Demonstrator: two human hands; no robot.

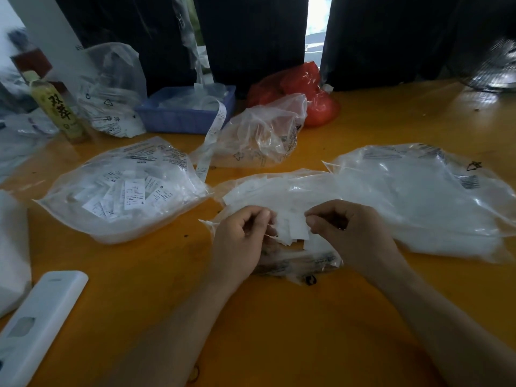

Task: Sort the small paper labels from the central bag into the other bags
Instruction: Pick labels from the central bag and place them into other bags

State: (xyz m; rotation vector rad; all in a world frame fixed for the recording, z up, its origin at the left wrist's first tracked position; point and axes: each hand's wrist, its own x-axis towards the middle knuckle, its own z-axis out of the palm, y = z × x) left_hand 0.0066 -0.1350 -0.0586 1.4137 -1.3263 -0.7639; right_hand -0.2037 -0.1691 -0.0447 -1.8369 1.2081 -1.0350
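From the head camera, an orange table (139,275) fills most of the frame, backed by dark cloth along the top. At upper left stands a bottle (60,110) with a yellow-green label, next to a crumpled printed bag (111,88); right of them a blue tray (185,113) holds pale plastic and paper, and a long printed paper strip (210,138) trails out of it down toward the middle of the frame. A red bag (301,90) sits at upper centre, partly behind a crinkled clear bag (262,132). A white flat device (39,328) lies at lower left, and a dark fan (491,68) shows at the upper right edge. At left centre a clear left bag (122,188) is full of white labels printed with size letters such as S and M. At right centre a large right bag (418,196) holds a whitish mass; its contents are too washed out to read. Between them, in the middle of the frame, lies the central bag (282,191), with a bunch of small paper labels (290,227) at its near opening. Both forearms reach in from the bottom edge. The left hand (240,241) has its fingers curled round the left side of the bunch; the right hand (346,230) pinches the right side between thumb and fingertips.
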